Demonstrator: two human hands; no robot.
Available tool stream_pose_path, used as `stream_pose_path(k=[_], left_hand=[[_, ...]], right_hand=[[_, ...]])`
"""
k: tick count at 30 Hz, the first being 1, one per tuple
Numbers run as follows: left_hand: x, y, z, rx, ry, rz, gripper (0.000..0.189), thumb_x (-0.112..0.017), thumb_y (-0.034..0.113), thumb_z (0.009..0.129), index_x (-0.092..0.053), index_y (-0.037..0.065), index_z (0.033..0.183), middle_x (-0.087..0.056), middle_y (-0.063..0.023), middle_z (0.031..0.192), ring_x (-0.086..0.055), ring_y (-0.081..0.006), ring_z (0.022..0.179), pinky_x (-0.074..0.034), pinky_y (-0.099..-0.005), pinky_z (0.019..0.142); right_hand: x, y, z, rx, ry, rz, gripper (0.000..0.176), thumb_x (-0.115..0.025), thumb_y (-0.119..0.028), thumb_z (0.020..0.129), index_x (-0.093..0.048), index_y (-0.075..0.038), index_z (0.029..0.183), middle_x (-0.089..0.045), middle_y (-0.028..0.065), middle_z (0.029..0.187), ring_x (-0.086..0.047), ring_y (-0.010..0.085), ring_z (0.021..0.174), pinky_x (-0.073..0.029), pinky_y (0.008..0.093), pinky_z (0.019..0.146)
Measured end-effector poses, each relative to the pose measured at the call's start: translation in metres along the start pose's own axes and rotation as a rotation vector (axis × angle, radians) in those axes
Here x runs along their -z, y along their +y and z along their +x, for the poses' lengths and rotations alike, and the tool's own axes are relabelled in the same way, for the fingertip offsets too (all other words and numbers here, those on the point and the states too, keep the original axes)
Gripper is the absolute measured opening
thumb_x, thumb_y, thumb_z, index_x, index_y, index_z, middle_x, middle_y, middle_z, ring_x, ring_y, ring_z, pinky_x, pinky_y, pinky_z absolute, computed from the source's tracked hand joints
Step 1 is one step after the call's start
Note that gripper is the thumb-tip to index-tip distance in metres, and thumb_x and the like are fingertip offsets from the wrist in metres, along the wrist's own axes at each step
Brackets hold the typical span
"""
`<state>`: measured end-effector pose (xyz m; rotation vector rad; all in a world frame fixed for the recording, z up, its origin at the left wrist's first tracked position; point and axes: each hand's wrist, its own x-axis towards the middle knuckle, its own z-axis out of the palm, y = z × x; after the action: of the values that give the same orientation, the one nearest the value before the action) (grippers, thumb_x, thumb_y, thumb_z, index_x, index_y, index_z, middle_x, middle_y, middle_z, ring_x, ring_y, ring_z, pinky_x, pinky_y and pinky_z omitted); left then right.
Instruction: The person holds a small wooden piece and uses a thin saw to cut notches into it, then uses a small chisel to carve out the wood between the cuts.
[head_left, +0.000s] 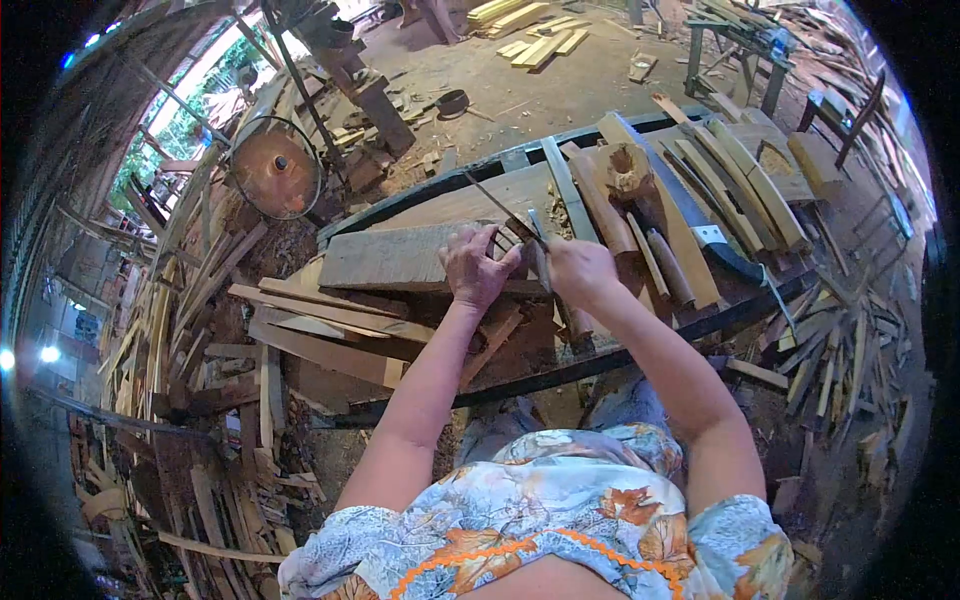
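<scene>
My right hand (582, 272) is closed round the near end of a long, thin, dark tool, like a file or narrow blade (497, 203). The tool slants away to the upper left across the workbench. My left hand (476, 264) rests on the end of a thick wooden board (385, 257). Its thumb and fingers are bent together around a small piece near the tool; I cannot make out what it is. Just right of my left fingers, a narrow metal piece (538, 262) stands partly hidden by my right hand.
To the right on the bench lie a handsaw (672, 185), a wooden mallet head (626, 171) and several wooden strips (745, 185). Scrap wood (225, 500) piles up at the left. A round metal disc (277, 175) stands behind the bench, and yellow planks (545, 48) lie on the floor.
</scene>
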<state>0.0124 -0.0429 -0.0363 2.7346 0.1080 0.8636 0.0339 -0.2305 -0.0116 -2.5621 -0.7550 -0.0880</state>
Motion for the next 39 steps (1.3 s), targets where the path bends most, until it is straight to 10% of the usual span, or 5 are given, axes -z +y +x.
stream_pose_path(k=[13,20,33,39], left_hand=[[-0.001,0.002,-0.002,0.01,0.006,-0.011,0.045,-0.067,0.049,0.067,-0.067,0.014,0.095,-0.055,-0.0044,0.083,-0.053,-0.0251,0.088,-0.037,-0.0427,0.078],[0.001,0.001,0.001,0.005,-0.005,0.001,0.048,-0.066,0.053,0.066,-0.067,0.016,0.097,-0.057,-0.0048,0.089,-0.054,-0.0256,0.091,-0.037,-0.0434,0.081],[-0.003,0.001,0.0,-0.01,0.033,-0.008,0.046,-0.065,0.053,0.068,-0.067,0.017,0.097,-0.055,-0.0046,0.087,-0.054,-0.0252,0.088,-0.037,-0.0423,0.079],[0.0,0.0,0.001,0.012,-0.037,-0.052,0.05,-0.065,0.054,0.066,-0.067,0.015,0.097,-0.059,-0.0061,0.092,-0.054,-0.0264,0.093,-0.036,-0.043,0.083]], right_hand=[[0.024,0.015,-0.119,-0.128,0.013,0.104,0.02,-0.053,-0.025,0.087,-0.054,-0.004,0.086,-0.061,0.0217,0.069,-0.062,0.0393,0.069,-0.047,0.0486,0.062],[-0.015,-0.002,0.013,-0.019,0.084,0.071,0.014,-0.049,-0.013,0.082,-0.058,-0.002,0.08,-0.064,0.0203,0.075,-0.065,0.0383,0.073,-0.051,0.0473,0.064],[0.017,0.02,-0.125,-0.102,0.028,0.083,0.02,-0.052,-0.024,0.088,-0.053,-0.004,0.086,-0.06,0.0204,0.065,-0.062,0.039,0.067,-0.047,0.0479,0.059],[0.005,0.005,-0.012,0.033,0.027,0.001,0.019,-0.051,-0.022,0.086,-0.057,-0.004,0.084,-0.062,0.0204,0.071,-0.063,0.0381,0.074,-0.048,0.0453,0.064]])
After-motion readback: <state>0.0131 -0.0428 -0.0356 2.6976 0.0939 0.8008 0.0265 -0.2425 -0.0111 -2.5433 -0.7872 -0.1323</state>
